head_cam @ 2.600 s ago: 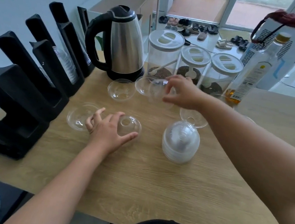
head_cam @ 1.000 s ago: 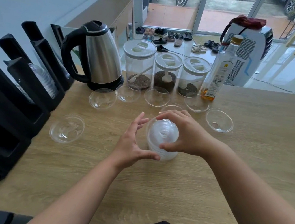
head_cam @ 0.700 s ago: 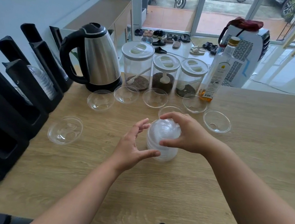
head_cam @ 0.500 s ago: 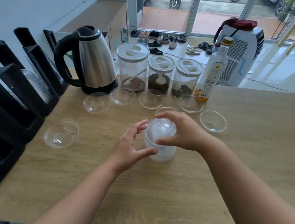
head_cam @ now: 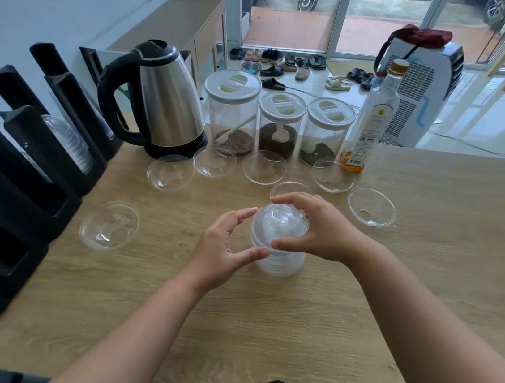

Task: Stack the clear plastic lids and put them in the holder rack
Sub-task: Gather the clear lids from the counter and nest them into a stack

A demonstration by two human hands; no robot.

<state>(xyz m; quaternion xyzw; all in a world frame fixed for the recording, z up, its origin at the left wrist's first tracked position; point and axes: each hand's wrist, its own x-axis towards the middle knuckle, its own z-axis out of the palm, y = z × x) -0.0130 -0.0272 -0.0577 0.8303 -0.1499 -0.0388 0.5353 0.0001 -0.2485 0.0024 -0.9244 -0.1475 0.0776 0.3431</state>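
right hand (head_cam: 320,233) clamps the top of the upright lid stack (head_cam: 280,263) on the table (head_cam: 258,322); left hand (head_cam: 220,248) grips its left side. the rack (head_cam: 16,200) stands well to the left, nearer the left hand.

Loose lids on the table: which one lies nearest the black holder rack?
The lone lid at the left, beside the rack; the others sit farther back by the kettle and jars.

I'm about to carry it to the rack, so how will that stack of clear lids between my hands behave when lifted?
Probably very light: the stack of lids is thin clear plastic. It may flex, so the left hand and right hand around it should squeeze gently. Its smooth nested domes stand tall, so they could slip apart or lean.
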